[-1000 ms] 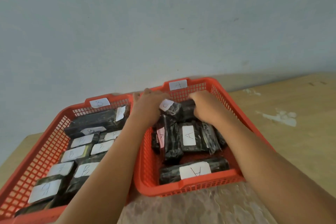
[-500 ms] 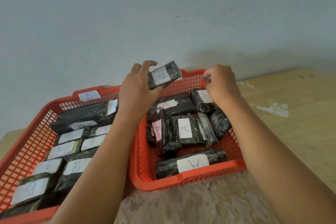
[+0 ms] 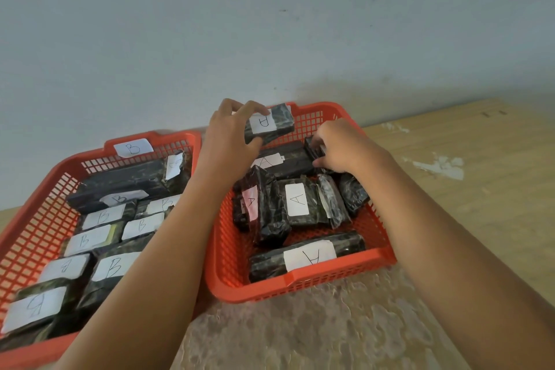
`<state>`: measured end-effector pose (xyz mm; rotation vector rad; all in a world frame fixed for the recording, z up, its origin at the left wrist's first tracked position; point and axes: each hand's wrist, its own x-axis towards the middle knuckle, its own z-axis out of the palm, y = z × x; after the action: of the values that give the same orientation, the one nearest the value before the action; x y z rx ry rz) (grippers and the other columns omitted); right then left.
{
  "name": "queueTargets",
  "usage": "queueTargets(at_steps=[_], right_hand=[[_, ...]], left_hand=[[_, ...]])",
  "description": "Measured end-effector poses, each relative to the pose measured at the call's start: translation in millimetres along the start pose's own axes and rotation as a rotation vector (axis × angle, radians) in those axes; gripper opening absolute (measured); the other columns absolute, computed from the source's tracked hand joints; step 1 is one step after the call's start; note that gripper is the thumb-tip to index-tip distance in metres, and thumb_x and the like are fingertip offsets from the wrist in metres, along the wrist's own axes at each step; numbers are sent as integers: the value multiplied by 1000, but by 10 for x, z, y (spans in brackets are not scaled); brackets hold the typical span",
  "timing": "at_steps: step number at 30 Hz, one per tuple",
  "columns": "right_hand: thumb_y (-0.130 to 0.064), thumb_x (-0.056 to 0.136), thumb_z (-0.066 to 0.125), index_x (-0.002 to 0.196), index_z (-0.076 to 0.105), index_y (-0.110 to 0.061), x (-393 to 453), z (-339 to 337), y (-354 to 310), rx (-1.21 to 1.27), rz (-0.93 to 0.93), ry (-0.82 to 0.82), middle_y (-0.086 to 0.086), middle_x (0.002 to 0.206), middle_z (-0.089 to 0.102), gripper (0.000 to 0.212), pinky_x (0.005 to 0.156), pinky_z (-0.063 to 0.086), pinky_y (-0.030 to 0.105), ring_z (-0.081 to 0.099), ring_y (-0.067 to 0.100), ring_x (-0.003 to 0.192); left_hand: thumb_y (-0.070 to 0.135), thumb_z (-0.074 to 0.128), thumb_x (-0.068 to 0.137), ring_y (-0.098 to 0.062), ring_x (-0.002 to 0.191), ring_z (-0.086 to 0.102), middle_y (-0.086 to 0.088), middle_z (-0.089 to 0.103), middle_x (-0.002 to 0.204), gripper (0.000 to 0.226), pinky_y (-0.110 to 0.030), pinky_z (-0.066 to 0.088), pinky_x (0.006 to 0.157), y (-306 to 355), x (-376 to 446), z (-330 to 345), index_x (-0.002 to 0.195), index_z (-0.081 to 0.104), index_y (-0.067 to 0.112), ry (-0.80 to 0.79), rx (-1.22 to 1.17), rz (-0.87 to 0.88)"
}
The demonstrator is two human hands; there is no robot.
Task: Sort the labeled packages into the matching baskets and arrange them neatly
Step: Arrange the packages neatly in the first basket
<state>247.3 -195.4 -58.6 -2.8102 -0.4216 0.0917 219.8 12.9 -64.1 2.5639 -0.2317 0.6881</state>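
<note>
Two red mesh baskets stand side by side. The left basket (image 3: 45, 189) carries a "B" tag and holds several black wrapped packages with white "B" labels. The right basket (image 3: 300, 284) holds several black packages labelled "A". My left hand (image 3: 228, 141) holds a small black package labelled "A" (image 3: 268, 123) lifted above the far end of the right basket. My right hand (image 3: 342, 147) reaches into the far right corner of that basket, fingers closed on another small black package (image 3: 312, 149) lying there.
The baskets sit on a pale wooden table (image 3: 480, 189) with a mottled mat (image 3: 300, 333) under the near edge. A grey wall (image 3: 270, 24) rises just behind the baskets. White paint patches (image 3: 441, 165) mark the table to the right.
My left hand lifted the small "A" package out of the right basket and holds it up. My right hand rose, then came back down onto a package in the far corner.
</note>
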Motion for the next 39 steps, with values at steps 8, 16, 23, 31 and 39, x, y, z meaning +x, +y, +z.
queueTargets(at_steps=[8, 16, 23, 31, 39], right_hand=[[-8, 94, 67, 121, 68, -3, 98, 153, -32, 14, -62, 69, 18, 131, 62, 27, 98, 50, 39, 62, 33, 111], [1, 79, 81, 102, 77, -11, -120, -300, -13, 141, -73, 20, 4, 98, 77, 26, 88, 58, 34, 73, 15, 82], [-14, 77, 84, 126, 67, -23, -615, -278, 48, -594, -191, -286, 4, 115, 65, 52, 77, 57, 36, 66, 27, 100], [-4, 100, 52, 84, 50, -19, -446, -330, 372, -150, -211, 10, -8, 70, 47, 22, 52, 33, 31, 49, 5, 61], [-30, 105, 39, 99, 51, -15, -468, -16, 360, -147, -201, 179, 2, 91, 41, 21, 74, 36, 39, 42, 25, 81]], left_hand=[[2, 74, 82, -21, 113, 49, 0, 52, 114, 39, -32, 42, 94, -46, -17, 5, 110, 73, 28, -38, 41, 18], [30, 84, 82, -21, 115, 43, 2, 53, 116, 33, -44, 40, 103, -52, -16, -17, 112, 71, 36, -237, 144, -31], [47, 57, 100, -29, 130, 39, -2, 53, 131, 29, -46, 38, 104, 21, -16, -75, 126, 67, 36, -208, 118, -55], [36, 57, 103, -16, 105, 48, 8, 59, 107, 18, -31, 37, 88, 79, -19, -21, 115, 71, 34, -126, 0, 129], [68, 68, 83, 6, 86, 64, 23, 71, 86, 39, -29, 53, 83, 257, -98, 111, 112, 73, 42, -455, -100, 216]])
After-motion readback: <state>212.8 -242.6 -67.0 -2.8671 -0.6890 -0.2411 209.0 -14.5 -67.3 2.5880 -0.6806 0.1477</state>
